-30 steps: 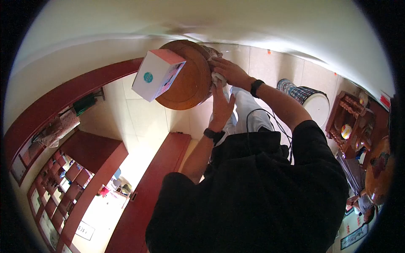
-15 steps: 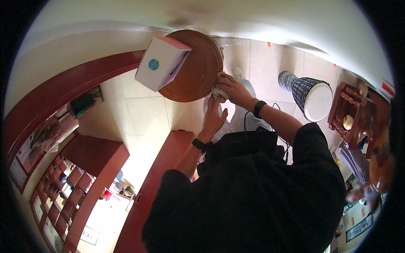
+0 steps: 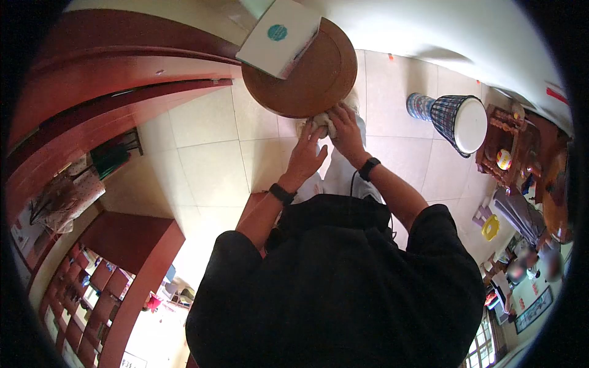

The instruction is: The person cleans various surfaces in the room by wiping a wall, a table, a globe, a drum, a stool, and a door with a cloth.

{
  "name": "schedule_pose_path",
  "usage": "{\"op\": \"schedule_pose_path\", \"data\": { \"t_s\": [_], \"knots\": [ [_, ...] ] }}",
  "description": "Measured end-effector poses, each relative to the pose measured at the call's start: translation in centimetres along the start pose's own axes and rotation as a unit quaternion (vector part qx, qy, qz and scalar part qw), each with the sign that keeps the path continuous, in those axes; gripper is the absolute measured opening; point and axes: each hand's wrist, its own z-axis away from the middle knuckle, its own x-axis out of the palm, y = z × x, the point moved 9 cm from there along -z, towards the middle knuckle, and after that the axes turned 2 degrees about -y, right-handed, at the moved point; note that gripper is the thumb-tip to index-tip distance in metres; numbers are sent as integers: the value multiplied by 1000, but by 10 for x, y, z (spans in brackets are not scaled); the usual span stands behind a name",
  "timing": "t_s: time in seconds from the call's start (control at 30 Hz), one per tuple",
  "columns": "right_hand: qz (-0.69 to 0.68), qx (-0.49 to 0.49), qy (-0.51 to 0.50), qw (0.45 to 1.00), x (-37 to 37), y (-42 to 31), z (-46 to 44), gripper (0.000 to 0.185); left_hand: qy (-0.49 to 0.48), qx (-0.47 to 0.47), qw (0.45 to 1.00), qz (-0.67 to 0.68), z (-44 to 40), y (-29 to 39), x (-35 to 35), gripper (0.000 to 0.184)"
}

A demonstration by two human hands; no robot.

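A crumpled light-coloured cloth is bunched against the near edge of a round brown wooden tabletop. My right hand is closed around the cloth from the right, its fingertips by the rim. From the left, the fingers of my left hand curl onto the same cloth, while the thumb stands out to the side. A white box with a round teal label sits on the far left part of the tabletop.
A djembe drum lies or leans on the tiled floor to the right. Beyond it stands a carved wooden rack with a small ball. Dark red door woodwork borders the left side. Blurred people appear at far right.
The view has shifted, with the tabletop and box now higher and farther right. Both hands and the cloth have moved along the rim to its near side, and my left fingers curl more onto the cloth.
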Motion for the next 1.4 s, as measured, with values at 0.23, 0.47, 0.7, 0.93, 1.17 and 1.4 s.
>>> {"op": "schedule_pose_path", "data": {
  "t_s": [0.23, 0.47, 0.7, 0.93, 1.17, 1.4],
  "knots": [
    [-17, 16, 20, 1000, 46, -65, 2, 54, 53, -24, 998, 8, 36, -49, -37, 56],
    [-80, 1, -25, 996, 84, -116, -16, 53, 99, -86, 991, 17, 60, -87, -86, 52],
    [-84, -83, -41, 992, 20, -145, -27, 65, 159, 2, 987, 27, 63, -29, -140, 44],
    [43, -66, -42, 996, -23, -92, -65, 63, 86, 31, 995, -43, -13, 22, -103, 53],
    [29, 20, -58, 998, -92, -27, -60, 49, 52, 67, 993, 85, -47, 142, -187, 38],
    [35, -3, -22, 999, -148, 38, -60, 52, 284, 333, 887, 148, 20, 333, -364, 35]
  ]
}}
